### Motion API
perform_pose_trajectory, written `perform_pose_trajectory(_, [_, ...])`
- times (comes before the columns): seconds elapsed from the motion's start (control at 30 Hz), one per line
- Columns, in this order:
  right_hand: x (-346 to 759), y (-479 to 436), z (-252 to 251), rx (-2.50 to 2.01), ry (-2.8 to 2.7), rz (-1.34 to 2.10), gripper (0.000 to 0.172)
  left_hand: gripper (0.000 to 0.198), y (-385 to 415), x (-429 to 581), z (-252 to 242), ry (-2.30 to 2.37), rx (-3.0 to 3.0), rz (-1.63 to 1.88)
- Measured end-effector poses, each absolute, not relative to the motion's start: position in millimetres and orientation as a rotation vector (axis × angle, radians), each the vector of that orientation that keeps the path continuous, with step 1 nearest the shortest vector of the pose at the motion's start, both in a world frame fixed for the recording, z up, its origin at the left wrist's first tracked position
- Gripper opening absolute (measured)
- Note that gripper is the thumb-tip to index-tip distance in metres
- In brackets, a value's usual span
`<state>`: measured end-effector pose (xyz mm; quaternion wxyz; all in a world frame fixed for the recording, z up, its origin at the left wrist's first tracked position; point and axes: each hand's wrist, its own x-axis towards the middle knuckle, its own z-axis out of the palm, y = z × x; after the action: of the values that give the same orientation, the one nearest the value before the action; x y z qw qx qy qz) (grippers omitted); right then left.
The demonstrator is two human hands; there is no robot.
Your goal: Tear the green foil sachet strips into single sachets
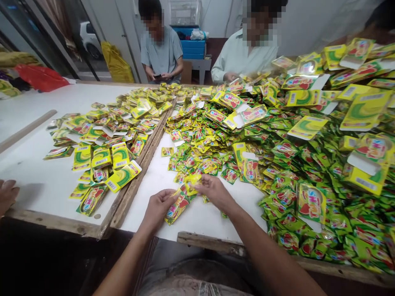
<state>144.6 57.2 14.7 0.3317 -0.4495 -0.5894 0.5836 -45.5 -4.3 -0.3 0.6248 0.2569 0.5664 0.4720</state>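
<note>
My left hand (pixel 159 207) is closed on a small printed carton (pixel 178 207), green and yellow with a red fruit picture, tilted over the white tabletop. Pinched in my right hand (pixel 216 191) is a small yellow packet (pixel 192 183), held at the carton's upper end. Whether the packet is partly inside the carton I cannot tell. Just beyond both hands lies a spread of small green and yellow packets (pixel 205 142). Near my right forearm a carton (pixel 311 205) with an open flap rests on the heap of green packets (pixel 286 164).
Wooden strips (pixel 145 164) divide the white table (pixel 140 213). Left of them lies a pile of cartons (pixel 92 131). A wooden edge (pixel 212 242) runs in front of me. Two people sit across the table; another person's hand (pixel 8 195) is at the far left.
</note>
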Motion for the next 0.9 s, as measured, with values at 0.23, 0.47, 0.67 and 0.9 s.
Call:
perform_pose_trajectory(0.23, [135.8, 50.5, 9.3, -1.291, -1.896, 1.230, 0.041, 0.040, -5.0, -48.8, 3.9, 1.252, 0.671, 1.069])
perform_pose_trajectory(0.47, [136.3, 43.6, 16.9, -1.267, -1.835, 1.116, 0.018, 0.043, -3.1, -40.9, 5.7, 1.165, 0.619, 1.073])
perform_pose_trajectory(0.67, [132.8, 38.9, 25.1, -1.286, -1.891, 0.985, 0.015, 0.040, -3.6, -42.8, 0.6, 1.137, 0.589, 1.099])
perform_pose_trajectory(0.9, [135.0, 42.4, 21.1, -1.334, -1.913, 0.797, 0.010, 0.041, -5.5, -41.5, 5.2, 1.141, 0.627, 1.080])
